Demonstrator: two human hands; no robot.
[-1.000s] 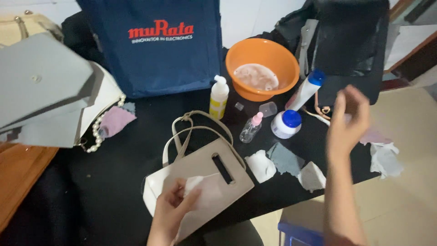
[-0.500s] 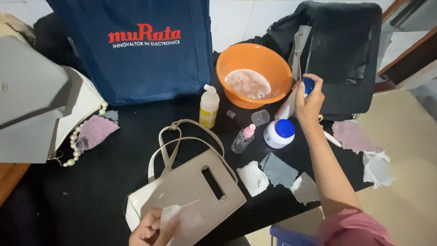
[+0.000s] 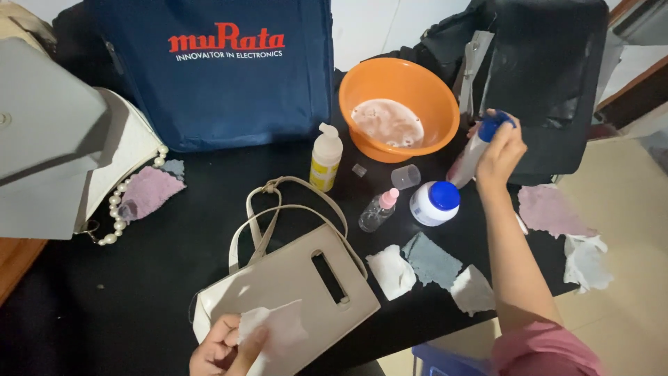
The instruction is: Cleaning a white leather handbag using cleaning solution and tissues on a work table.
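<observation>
My left hand [image 3: 224, 348] pinches a white wipe [image 3: 277, 329] that rests on a beige handbag [image 3: 292, 292] lying flat on the black table [image 3: 167, 257]. My right hand [image 3: 499, 153] is closed around the blue-capped top of a tall white bottle [image 3: 467, 159] standing tilted beside an orange basin [image 3: 398, 108]. A squat white jar with a blue lid [image 3: 435, 202] sits just below that hand. A small clear spray bottle with a pink cap [image 3: 376, 211] lies next to the jar.
A dark blue tote bag [image 3: 223, 69] stands at the back, a yellow-labelled pump bottle [image 3: 325, 158] before it. Grey and white bags with a pearl strap [image 3: 122, 209] sit left. Used wipes [image 3: 431, 264] lie near the front edge; a black bag [image 3: 543, 76] rises back right.
My right hand dropped from mid-air onto the tall white bottle's blue cap and grips it. My left hand slid down the handbag with the wipe.
</observation>
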